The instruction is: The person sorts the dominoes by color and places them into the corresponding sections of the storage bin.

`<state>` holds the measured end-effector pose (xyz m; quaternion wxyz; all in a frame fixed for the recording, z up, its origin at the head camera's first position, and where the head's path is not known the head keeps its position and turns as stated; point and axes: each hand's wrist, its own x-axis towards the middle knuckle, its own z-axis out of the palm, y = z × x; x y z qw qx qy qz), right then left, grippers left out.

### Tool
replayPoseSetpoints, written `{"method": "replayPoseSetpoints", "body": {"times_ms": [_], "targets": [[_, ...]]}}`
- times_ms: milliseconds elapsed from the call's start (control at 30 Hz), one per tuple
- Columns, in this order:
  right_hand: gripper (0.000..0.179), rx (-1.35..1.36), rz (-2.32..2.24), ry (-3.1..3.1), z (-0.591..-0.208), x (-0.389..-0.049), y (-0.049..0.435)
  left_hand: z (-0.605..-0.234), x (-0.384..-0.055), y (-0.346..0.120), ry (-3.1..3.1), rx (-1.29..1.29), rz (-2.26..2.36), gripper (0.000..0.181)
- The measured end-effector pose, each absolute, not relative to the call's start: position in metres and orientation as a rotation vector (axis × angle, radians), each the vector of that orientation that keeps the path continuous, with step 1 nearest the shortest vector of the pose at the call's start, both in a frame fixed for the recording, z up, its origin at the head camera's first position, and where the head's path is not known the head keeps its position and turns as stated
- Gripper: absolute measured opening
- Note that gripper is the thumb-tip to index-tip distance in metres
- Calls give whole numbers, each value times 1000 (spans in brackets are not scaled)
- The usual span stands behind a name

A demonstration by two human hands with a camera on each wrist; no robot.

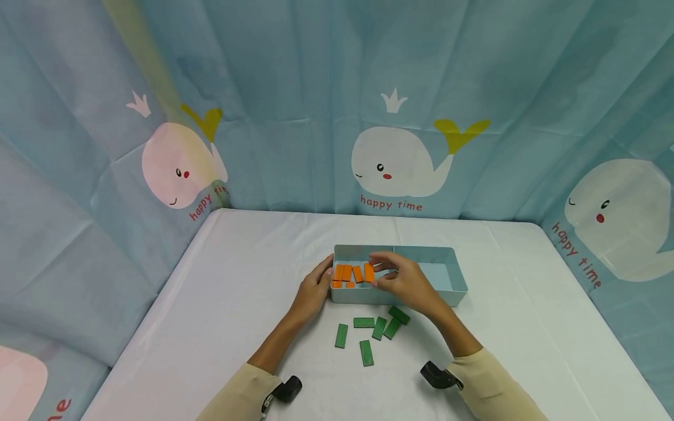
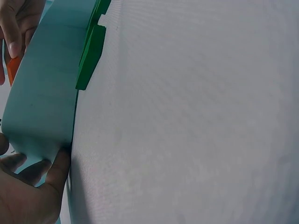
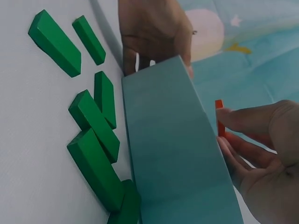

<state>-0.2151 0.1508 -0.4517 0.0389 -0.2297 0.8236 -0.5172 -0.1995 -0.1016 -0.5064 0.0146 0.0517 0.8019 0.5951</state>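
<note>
Right hand [image 1: 402, 280]: fingers are pinching an orange block [image 1: 369, 272], seemingly just above the left compartment of a blue box [image 1: 363, 296]. Left hand [image 1: 310, 293]: extended fingers are touching its left end. More orange blocks [image 1: 346, 272] are lying inside; green blocks [image 1: 366, 354] in front.

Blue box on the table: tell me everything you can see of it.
The box is pale blue-green, long and open-topped, smooth like plastic, with what looks like a divider, mostly hidden by the right hand. It sits upright on the white table, running left to right. Orange blocks lie in its left part. The left hand touches its left end.
</note>
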Motion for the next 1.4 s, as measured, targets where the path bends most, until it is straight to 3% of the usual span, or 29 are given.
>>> {"method": "replayPoseSetpoints", "body": {"times_ms": [1400], "targets": [[57,-688,-1215,2568,-447,-241,125,-504,-197,-102,2497,169,1838,55]]}}
